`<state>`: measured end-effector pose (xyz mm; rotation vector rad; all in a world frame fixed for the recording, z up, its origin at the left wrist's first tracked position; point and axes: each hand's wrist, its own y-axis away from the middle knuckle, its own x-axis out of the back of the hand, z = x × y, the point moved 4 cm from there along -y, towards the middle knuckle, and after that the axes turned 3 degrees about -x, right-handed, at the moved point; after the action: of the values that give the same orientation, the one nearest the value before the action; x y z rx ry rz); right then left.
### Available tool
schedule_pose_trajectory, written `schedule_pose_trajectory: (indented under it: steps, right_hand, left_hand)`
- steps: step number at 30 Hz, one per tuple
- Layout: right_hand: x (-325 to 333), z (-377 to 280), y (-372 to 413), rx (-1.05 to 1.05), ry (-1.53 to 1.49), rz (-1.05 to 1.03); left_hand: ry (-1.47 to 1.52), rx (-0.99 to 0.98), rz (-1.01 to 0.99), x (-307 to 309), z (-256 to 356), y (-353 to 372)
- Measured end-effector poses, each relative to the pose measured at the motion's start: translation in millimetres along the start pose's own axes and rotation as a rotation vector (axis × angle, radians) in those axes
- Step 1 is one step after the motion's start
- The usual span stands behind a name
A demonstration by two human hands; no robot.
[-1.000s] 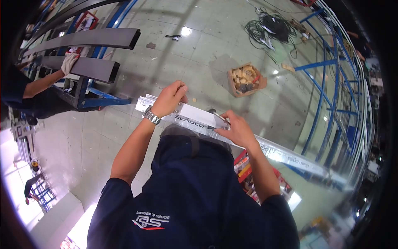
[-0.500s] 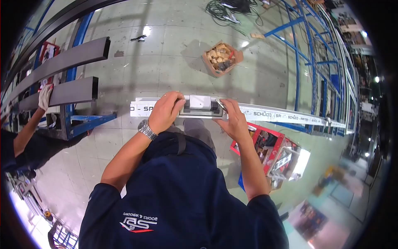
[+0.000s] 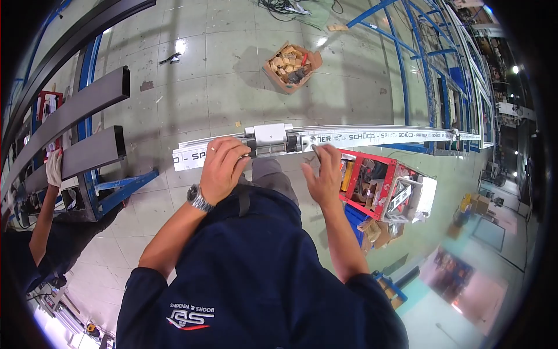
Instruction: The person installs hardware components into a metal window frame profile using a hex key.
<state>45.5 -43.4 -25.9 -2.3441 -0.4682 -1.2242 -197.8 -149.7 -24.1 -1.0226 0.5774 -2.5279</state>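
Observation:
A long metal profile (image 3: 372, 137) wrapped in white film printed with "SCHÜCO" runs crosswise in front of me. On it sits a metal fitting (image 3: 270, 135), a silver block with black end parts; it looks like a hinge. My left hand (image 3: 224, 164), a watch on its wrist, has its fingers bent over the profile, the tips against the fitting's left end. My right hand (image 3: 324, 177) is just below the profile, right of the fitting, thumb and fingers apart. A small dark piece shows at its fingertips; I cannot make out whether it is touched.
A cardboard box (image 3: 286, 84) of small parts stands on the floor ahead. To the right is a red tool cart (image 3: 363, 200). Dark profiles (image 3: 87, 142) rest on a blue stand at left, where another person's gloved hand (image 3: 54, 168) touches one. Blue racks (image 3: 401, 64) stand far right.
My right hand has come off the fitting's right end and drawn back toward me, baring a small plate there. My left hand stays at the left end. The view has shifted slightly.

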Motion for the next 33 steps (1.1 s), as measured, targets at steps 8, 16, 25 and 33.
schedule_pose_trajectory:
  steps: [8, 16, 25, 33]
  right_hand:
    - [-20, -63, 16, -0.152, -0.485, -0.286]
    - [-19, -61, 15, -0.162, -0.519, -0.355]
    - [-33, -64, 9, -0.149, -0.541, -0.116]
    - [-91, -47, 32, -0.665, -1.24, -0.199]
  left_hand:
    - [0.813, 0.731, -0.213, -10, 13, -11]
    - [0.838, 0.713, -0.327, -8, 13, -16]
    - [0.607, 0.363, -0.434, -11, 21, -48]
    - [0.254, 0.233, -0.529, -58, 27, -63]
